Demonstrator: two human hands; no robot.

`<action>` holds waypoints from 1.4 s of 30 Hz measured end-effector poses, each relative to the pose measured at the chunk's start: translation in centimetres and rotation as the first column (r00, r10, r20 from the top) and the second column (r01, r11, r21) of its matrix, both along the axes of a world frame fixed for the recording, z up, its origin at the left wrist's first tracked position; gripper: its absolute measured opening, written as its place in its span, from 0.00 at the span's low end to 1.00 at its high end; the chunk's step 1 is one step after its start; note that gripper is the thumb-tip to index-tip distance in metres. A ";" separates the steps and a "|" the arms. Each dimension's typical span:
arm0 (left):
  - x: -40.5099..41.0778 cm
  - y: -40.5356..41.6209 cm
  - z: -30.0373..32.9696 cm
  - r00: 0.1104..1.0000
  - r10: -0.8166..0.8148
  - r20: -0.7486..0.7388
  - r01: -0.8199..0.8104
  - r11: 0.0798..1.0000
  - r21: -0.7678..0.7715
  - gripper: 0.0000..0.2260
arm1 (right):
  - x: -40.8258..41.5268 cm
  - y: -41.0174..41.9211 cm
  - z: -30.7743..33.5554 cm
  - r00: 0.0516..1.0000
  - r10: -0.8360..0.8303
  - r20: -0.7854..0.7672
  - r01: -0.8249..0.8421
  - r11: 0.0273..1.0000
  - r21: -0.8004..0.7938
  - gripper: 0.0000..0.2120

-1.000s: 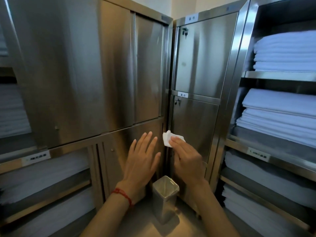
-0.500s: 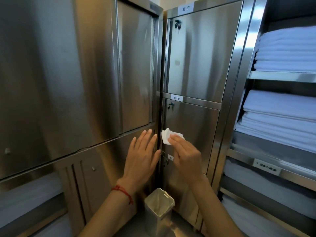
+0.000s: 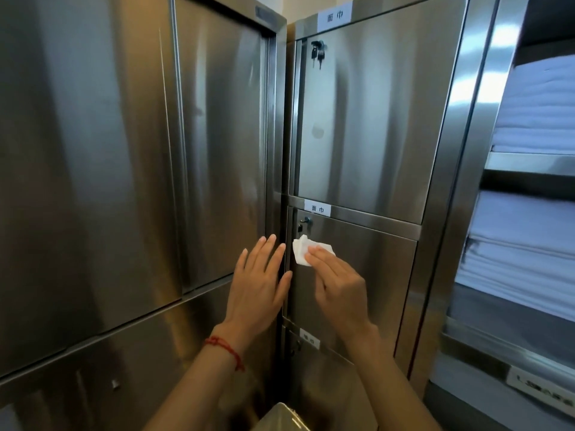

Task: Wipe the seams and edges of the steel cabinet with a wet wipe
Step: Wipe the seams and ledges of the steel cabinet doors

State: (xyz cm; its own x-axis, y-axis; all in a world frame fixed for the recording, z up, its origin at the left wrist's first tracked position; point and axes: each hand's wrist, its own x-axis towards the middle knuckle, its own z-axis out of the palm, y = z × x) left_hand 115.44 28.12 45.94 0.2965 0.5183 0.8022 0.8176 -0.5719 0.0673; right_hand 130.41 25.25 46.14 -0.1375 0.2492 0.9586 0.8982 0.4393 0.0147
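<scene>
Item 1. Wide brushed-steel cabinet with sliding doors point(image 3: 124, 166), far left; it fills more of the view than half a second ago, and its lower open shelves have dropped out of sight.

Item 2. Red string bracelet point(image 3: 224, 348) on the left wrist.

Item 3. Left hand point(image 3: 259, 283): fingers straight and slightly spread, palm toward the steel at the corner where the two cabinets meet, holding nothing; whether it touches cannot be told. Same posture as before.

Item 4. Crumpled white wet wipe point(image 3: 303, 251), pressed against the left edge of the middle door, just below the lock. It sits nearer that lock than half a second ago.

Item 5. Right hand point(image 3: 337, 283): straight fingers laid flat over the wipe, pressing it to the door; no curl visible.

Item 6. Tall narrow steel cabinet with stacked hinged doors point(image 3: 367, 119); white paper labels above each door, keys hanging in the top lock point(image 3: 318, 52).

Item 7. Small square steel bin point(image 3: 280, 416), bottom edge, now mostly cut off.

Item 8. Folded white towels on open steel shelves point(image 3: 535, 237), far right.
</scene>
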 end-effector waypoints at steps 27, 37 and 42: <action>1.9 27.2 4.9 0.981 -0.195 0.015 0.194 0.980 0.048 0.23 | 0.6 24.1 4.5 0.977 -0.211 -0.039 0.213 0.975 0.064 0.13; 2.9 32.4 7.5 0.973 -0.228 0.043 0.224 0.971 0.085 0.23 | 1.1 28.5 6.7 0.973 -0.232 -0.014 0.232 0.968 0.091 0.13; 3.8 33.6 8.8 0.972 -0.226 0.068 0.217 0.968 0.127 0.23 | 2.1 29.8 7.8 0.976 -0.218 0.004 0.215 0.967 0.137 0.12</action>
State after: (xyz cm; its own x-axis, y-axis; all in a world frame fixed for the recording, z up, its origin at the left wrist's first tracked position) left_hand 119.28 61.70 54.77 0.3247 0.3475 0.8797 0.6642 -0.7459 0.0495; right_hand 132.55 55.05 53.97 -0.1123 0.1439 0.9832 0.9708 0.2271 0.0777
